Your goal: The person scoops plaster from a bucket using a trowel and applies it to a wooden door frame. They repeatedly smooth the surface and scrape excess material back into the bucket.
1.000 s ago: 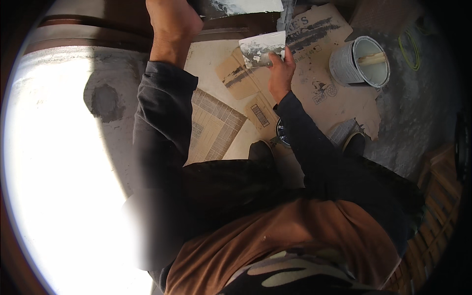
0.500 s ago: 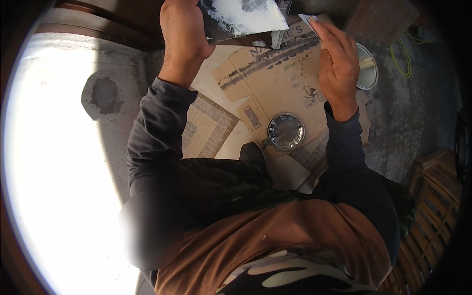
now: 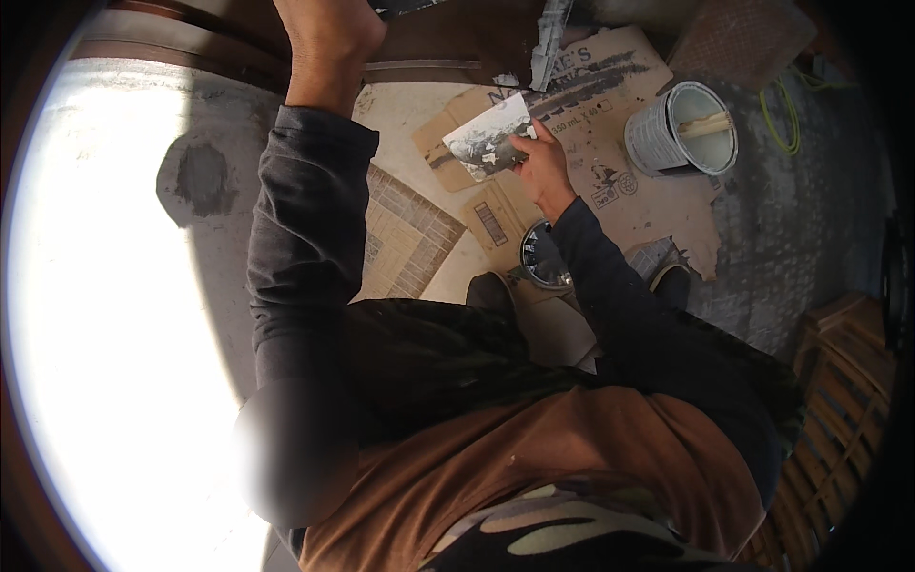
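Observation:
My right hand (image 3: pixel 543 167) grips a flat rectangular putty spreader (image 3: pixel 488 138), its face smeared with white and grey paste. It is held over a flattened cardboard sheet (image 3: pixel 620 133). At the upper edge, my left hand (image 3: pixel 332 33) is raised, its fingers cut off by the frame. Beside it, only a sliver of a dark, white-smeared board (image 3: pixel 405 6) shows; whether the hand holds it is hidden. A can (image 3: pixel 658 138) of pale paste stands right of my right hand, with a light stick in it. Below that hand lies a round metal lid (image 3: pixel 541 259), partly covered by my forearm.
A brown panel (image 3: pixel 448 43) with a paste-smeared edge spans the top. Patterned tile (image 3: pixel 405 238) lies left of the cardboard. A green cord (image 3: pixel 782 119) curls at the right, and slatted wood (image 3: pixel 843 381) stands lower right. Bright sunlight covers the left floor.
My right hand has moved left and down from beside the can, bringing the spreader's smeared face into view. My left hand and the board have moved up, mostly out of frame.

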The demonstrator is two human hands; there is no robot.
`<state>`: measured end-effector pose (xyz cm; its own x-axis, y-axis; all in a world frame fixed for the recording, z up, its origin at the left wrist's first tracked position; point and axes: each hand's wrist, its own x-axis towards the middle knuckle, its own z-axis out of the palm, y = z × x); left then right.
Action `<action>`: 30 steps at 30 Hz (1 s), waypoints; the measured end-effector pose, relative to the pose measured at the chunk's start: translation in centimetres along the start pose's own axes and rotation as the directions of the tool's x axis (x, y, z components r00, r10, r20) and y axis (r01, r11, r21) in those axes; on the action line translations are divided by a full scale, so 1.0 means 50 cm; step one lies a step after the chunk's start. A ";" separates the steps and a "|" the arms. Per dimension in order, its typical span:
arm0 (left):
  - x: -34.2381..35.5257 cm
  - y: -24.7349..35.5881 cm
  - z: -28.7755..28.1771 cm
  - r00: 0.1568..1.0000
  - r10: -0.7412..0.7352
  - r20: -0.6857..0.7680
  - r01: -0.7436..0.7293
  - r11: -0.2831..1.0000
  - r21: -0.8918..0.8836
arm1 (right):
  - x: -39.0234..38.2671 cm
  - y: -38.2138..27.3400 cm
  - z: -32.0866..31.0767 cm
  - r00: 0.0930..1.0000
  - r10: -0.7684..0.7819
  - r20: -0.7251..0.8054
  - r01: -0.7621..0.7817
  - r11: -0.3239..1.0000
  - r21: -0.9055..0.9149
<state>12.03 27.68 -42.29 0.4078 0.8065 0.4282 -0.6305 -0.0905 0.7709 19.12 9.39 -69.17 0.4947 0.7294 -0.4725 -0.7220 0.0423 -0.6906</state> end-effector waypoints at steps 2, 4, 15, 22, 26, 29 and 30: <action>-0.010 -0.024 0.011 1.000 0.010 0.014 -0.011 0.995 0.102 | 0.094 0.108 -0.016 0.992 0.120 -0.042 -0.107 0.966 0.233; -0.022 -0.040 0.024 0.998 -0.038 0.051 0.030 0.987 0.156 | 0.180 0.191 -0.019 0.961 0.210 -0.180 -0.134 0.922 0.364; -0.019 -0.083 0.031 0.987 -0.010 0.158 -0.011 0.992 0.127 | 0.351 0.258 0.032 0.894 0.284 -0.345 -0.083 0.864 0.496; -0.025 -0.083 0.059 0.997 -0.062 0.043 0.056 0.990 0.128 | 0.392 0.262 0.053 0.901 0.277 -0.335 -0.050 0.832 0.553; -0.022 -0.082 0.062 0.993 -0.112 0.040 0.115 0.991 -0.063 | 0.403 0.250 0.063 0.903 0.288 -0.318 -0.066 0.826 0.560; -0.017 -0.083 0.047 0.977 -0.189 0.098 0.209 0.939 -0.272 | 0.398 0.217 0.087 0.904 0.293 -0.310 -0.080 0.830 0.553; -0.011 -0.092 0.046 0.992 -0.072 0.102 0.080 0.994 -0.071 | 0.393 0.202 0.100 0.869 0.330 -0.367 -0.086 0.833 0.546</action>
<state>16.20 26.31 -44.99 0.5174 0.7471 0.4173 -0.6411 0.0154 0.7673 19.12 27.58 -82.69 0.3693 0.3973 -0.8401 -0.9082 0.3459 -0.2356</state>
